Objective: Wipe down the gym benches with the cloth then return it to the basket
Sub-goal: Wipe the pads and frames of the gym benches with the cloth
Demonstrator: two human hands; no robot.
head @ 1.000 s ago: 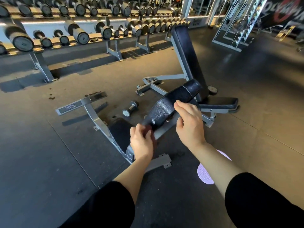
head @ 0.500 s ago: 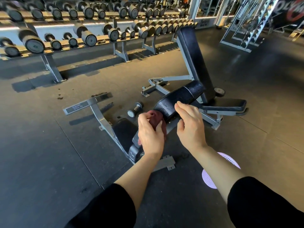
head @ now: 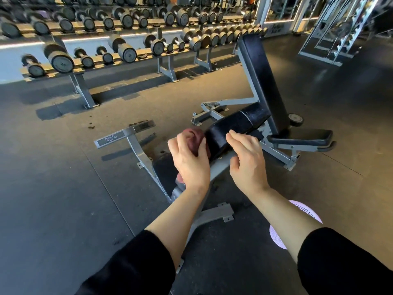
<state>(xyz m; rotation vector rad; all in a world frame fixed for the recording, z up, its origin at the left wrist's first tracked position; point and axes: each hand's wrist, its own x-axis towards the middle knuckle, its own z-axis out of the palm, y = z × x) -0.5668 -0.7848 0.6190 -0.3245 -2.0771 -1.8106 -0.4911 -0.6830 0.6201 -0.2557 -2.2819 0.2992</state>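
A dark red cloth (head: pixel 194 136) is bunched in my left hand (head: pixel 191 161), pressed against the near end of the black back pad (head: pixel 238 124) of the grey-framed bench in front of me. My right hand (head: pixel 246 160) rests on the pad's right edge, fingers curled over it, holding no cloth. A second bench (head: pixel 263 81) with an upright black back pad stands just behind. Part of a round lilac basket (head: pixel 276 237) shows on the floor under my right forearm.
A long two-tier dumbbell rack (head: pixel 119 50) runs along the far wall. The near bench's grey foot bar (head: pixel 125 134) sticks out to the left. A grey machine frame (head: pixel 344 28) stands at the far right. Dark rubber floor lies all around.
My left hand has slid up the pad from its lower end, and the red cloth now shows above my fingers. My right hand has stayed on the pad's edge.
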